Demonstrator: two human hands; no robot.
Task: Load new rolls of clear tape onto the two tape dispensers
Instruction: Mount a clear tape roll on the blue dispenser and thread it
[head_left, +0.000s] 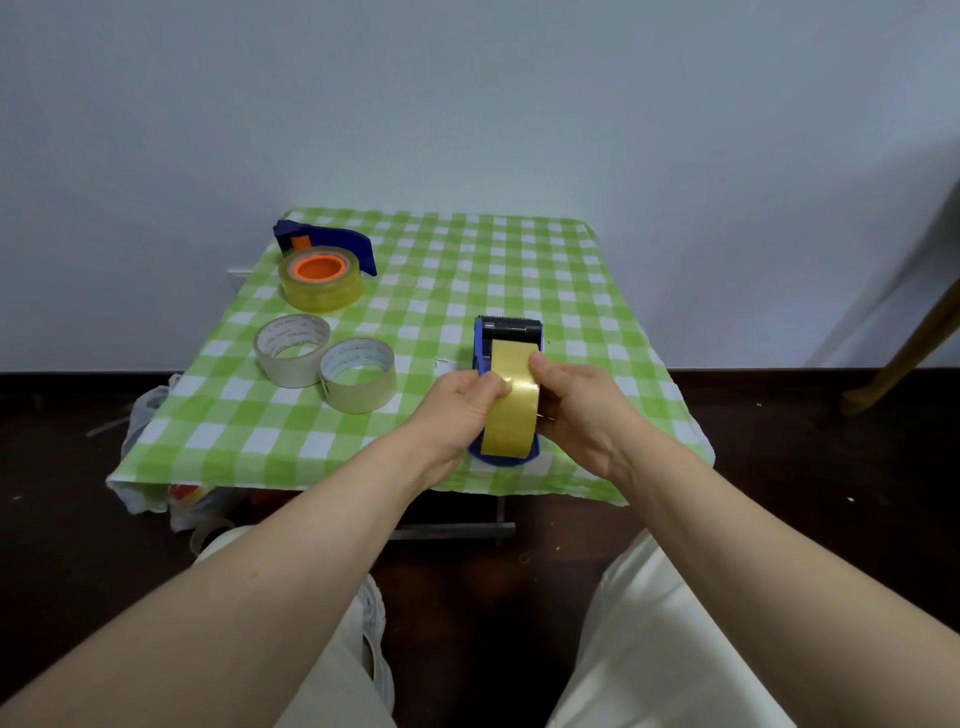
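A blue tape dispenser stands at the table's front right, its black roller and toothed blade facing away from me. A yellowish clear tape roll sits upright in it. My left hand grips the roll's left side and my right hand grips its right side, thumbs on top. A second blue dispenser lies on its side at the back left, carrying a clear tape roll on an orange hub. Two loose rolls with white cores, one and the other, lie flat and touching between the dispensers.
The small table wears a green-and-white checked cloth and stands against a white wall. A plastic bag hangs at its left edge over a dark floor. A wooden leg leans at far right. My knees are below the front edge.
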